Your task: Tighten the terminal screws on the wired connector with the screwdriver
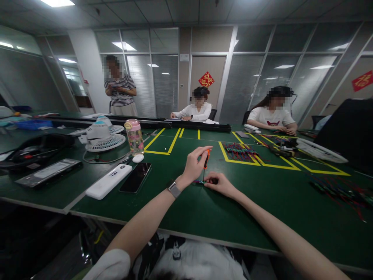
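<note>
My left hand (196,163) is closed round the orange handle of a small screwdriver (206,158), held upright with its tip pointing down. The tip meets a small dark part with coloured wires (204,181) lying on the green table (221,210). My right hand (220,182) pinches that part from the right and presses it to the table. A watch sits on my left wrist.
A black phone (135,177), a white power bank (108,181), a pink bottle (134,137) and a white fan (101,138) lie to the left. Yellow tape frames a bundle of coloured wires (240,151) ahead. Two people sit across the table; a third stands at back left.
</note>
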Demonstrator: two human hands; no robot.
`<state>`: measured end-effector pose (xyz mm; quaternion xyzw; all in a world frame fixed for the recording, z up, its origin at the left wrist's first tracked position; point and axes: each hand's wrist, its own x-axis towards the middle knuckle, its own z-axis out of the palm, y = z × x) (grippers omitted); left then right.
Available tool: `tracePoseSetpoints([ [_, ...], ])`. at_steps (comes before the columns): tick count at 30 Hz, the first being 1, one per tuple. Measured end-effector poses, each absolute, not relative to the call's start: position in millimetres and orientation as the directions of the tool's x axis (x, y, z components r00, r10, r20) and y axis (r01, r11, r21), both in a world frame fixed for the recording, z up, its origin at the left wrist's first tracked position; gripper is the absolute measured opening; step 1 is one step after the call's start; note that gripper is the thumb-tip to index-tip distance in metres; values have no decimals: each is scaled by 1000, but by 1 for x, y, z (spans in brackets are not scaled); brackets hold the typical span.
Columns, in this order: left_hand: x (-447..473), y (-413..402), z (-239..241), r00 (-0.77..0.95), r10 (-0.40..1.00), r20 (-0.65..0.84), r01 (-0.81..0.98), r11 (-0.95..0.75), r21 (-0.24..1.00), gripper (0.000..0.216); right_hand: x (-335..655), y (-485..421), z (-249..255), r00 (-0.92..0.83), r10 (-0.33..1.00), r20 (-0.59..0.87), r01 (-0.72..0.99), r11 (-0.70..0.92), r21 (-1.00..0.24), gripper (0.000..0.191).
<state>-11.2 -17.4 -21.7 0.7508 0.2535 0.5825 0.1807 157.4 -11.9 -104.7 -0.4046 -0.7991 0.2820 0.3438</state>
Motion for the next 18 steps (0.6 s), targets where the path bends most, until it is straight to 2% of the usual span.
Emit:
tracePoseSetpoints([
  [18,-8,-15,-28,201,613,764,127,-790,600,31,157,-11,-108,-434,830,351,477,542,-692,20],
])
